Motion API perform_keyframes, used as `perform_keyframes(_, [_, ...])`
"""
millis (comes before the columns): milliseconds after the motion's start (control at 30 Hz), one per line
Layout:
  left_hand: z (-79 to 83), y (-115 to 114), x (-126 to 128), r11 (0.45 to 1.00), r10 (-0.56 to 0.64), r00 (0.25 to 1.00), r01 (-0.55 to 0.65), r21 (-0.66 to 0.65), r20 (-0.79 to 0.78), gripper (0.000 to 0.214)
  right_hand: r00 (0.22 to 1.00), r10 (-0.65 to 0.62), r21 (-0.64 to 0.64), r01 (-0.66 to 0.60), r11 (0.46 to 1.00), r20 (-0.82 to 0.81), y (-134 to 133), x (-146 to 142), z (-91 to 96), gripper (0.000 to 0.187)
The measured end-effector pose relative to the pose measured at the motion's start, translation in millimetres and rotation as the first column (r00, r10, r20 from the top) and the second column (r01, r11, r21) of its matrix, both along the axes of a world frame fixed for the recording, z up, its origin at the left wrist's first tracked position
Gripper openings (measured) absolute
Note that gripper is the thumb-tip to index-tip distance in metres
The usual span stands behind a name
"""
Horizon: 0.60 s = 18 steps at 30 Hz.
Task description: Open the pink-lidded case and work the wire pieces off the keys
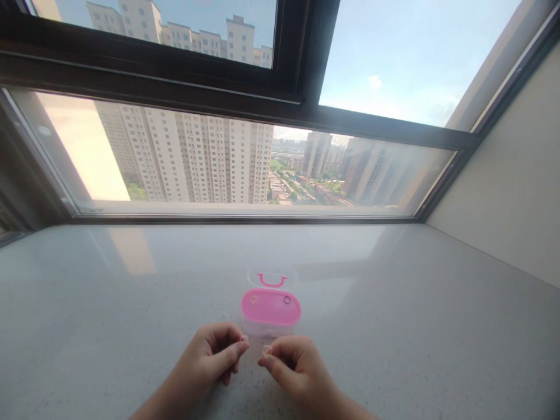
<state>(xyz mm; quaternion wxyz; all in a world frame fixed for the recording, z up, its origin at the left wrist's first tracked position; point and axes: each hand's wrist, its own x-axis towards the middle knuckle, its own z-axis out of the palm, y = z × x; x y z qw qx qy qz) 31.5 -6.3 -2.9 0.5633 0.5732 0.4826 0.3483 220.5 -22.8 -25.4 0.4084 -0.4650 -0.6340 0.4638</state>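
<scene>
Between the thumb and forefinger of my left hand (216, 353) is a small pale ring (244, 338). My right hand (300, 367) pinches a second small pale ring (267, 350) the same way, a short gap from the first. Just beyond both hands is an oval pink box (271, 315) with a clear lower part. On its pink surface lie a dark ring (287, 300) at the right and a pale, yellowish ring (254, 299) at the left. Behind the box is a clear lid (272, 272) with a pink handle (272, 284).
A pale speckled window sill (394, 326) bears the box and catches reflections. At its back stands a dark window frame (245, 220), with tall buildings beyond the glass. A white wall (511, 175) bounds the right side.
</scene>
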Motion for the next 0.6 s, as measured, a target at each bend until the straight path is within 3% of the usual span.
perform_keyframes(600, [1.3,0.3,-0.8,1.000,-0.020,1.000,0.020,-0.008,-0.012,0.032,0.999,0.010,0.002,-0.010,1.000,0.035,-1.9,-1.6,7.3,0.037])
